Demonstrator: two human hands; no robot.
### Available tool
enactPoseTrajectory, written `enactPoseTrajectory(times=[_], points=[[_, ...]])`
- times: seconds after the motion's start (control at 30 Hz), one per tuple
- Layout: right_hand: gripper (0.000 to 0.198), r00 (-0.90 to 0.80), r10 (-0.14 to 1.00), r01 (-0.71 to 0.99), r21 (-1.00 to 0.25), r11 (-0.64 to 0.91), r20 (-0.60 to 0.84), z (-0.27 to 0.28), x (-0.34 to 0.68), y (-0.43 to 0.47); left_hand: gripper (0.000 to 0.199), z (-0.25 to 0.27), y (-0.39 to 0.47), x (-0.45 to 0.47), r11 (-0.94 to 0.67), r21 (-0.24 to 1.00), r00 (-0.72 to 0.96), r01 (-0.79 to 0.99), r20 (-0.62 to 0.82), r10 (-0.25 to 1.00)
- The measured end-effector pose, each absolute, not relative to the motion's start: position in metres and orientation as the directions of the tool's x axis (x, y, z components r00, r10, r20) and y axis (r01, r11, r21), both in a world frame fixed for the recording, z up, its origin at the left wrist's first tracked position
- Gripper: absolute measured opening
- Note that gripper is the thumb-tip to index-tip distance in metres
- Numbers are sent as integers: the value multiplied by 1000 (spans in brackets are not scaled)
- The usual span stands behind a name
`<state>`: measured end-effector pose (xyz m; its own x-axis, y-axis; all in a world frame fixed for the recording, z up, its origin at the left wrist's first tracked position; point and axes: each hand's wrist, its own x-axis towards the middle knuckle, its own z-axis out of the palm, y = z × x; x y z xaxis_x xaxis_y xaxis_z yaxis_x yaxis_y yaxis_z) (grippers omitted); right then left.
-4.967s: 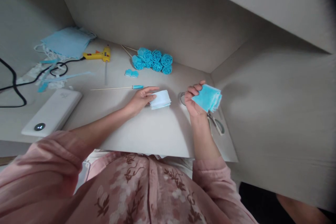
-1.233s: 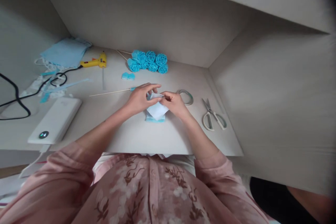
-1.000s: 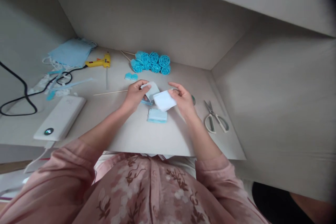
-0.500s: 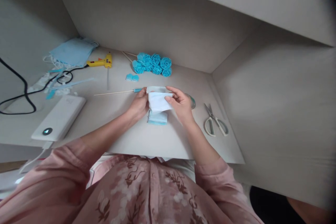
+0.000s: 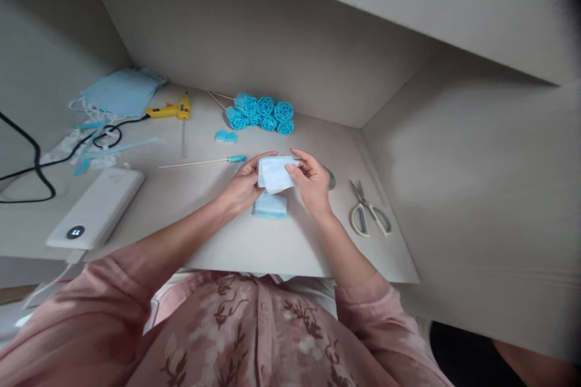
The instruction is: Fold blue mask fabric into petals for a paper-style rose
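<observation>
Between my two hands, above the table, are several white and pale-blue fabric pieces (image 5: 278, 174), cut from what looks like face-mask cloth. My left hand (image 5: 247, 181) grips them along their left side. On the right, the thumb of my right hand (image 5: 311, 178) presses on the front piece, its fingers behind. Just below lies a stack of similar pale-blue pieces (image 5: 270, 205) on the table. A thin wooden stick (image 5: 195, 163) with a blue wrapped tip points toward my left hand. Partly hidden behind my right hand is a round roll or tin (image 5: 331, 179).
Scissors (image 5: 370, 211) lie at the right. Blue fabric roses on sticks (image 5: 263, 113) rest at the back, with small blue pieces (image 5: 226, 136) before them. Leftward are a yellow glue gun (image 5: 172, 110), face masks (image 5: 120, 92), scraps and a white power bank (image 5: 97, 208). Walls enclose the table.
The upper fabric piece that stood apart behind the front one now lies together with it in my hands. My left fingers have stretched along the top edge. The view has shifted slightly.
</observation>
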<state>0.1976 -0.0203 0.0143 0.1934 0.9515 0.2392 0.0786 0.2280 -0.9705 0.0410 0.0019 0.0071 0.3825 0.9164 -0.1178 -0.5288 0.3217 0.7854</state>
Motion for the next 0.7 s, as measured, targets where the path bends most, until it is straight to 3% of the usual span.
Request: enactPoseTrajectory(times=[0.17,0.3,0.4,0.53,0.7], points=[[41,224,945,64,-971,230,238,14,198,-20,32,7,3,39,317,791,412,-523,-91,907],[38,242,938,76,-968,239,250,14,197,-20,55,7,1,38,254,819,419,-514,-19,908],[38,262,928,91,-964,248,264,12,195,-20,59,7,-3,37,193,818,408,-542,55,911],[39,261,927,122,-962,243,268,9,191,-20,64,8,-6,39,242,769,387,-591,8,922],[46,257,907,244,-931,272,333,8,193,-20,56,8,-3,39,259,730,352,-632,-28,936]])
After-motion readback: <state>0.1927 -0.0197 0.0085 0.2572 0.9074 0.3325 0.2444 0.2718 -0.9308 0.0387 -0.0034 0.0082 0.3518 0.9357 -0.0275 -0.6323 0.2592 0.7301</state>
